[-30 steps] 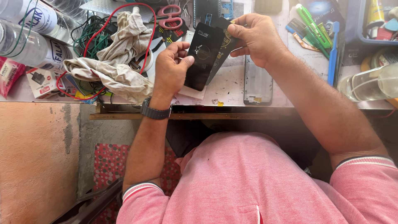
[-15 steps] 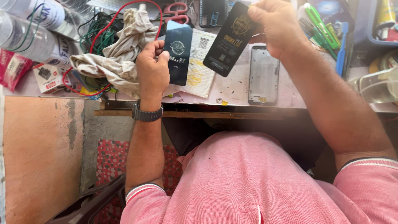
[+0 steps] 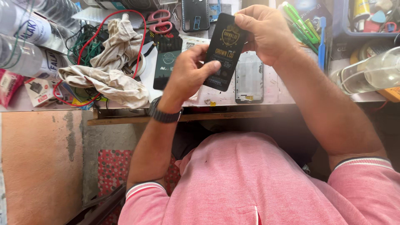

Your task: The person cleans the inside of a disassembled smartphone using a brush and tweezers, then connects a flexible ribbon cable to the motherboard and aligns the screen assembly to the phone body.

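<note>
- Cluttered and crowded, the workbench (image 3: 271, 96) runs across the top of the head view, its front edge just above the person's pink shirt.
- Far left edge: clear plastic bottles (image 3: 25, 46) lie on their sides, with a small red-and-white box (image 3: 38, 89) near the front edge.
- Left of centre: a crumpled beige rag (image 3: 110, 66) sits tangled in red and green wires (image 3: 83, 46); pink-handled scissors (image 3: 160, 21) lie beyond it toward the back edge.
- A black flat sleeve (image 3: 166, 62) lies on the tabletop just right of the rag, untouched.
- The left hand (image 3: 187, 75), a dark watch (image 3: 163, 113) on its wrist, pinches the lower end of a black flat packet (image 3: 225, 52) between thumb and fingers.
- The right hand (image 3: 266, 33) grips the packet's upper end, fingers curled around its top edge; the packet is held tilted above the tabletop, clear of it.
- Directly beneath lies a bare phone frame (image 3: 249, 77), near the front edge.
- Right side: green-handled tools (image 3: 298, 21), a blue bin (image 3: 360, 25), and a clear jar (image 3: 371, 73) at the right edge.
- Risk, as I judge it: whatever thin part the packet holds could flex or crack if the two hands twist against each other, and if it slipped it would land on the frame below or go off the front edge.
</note>
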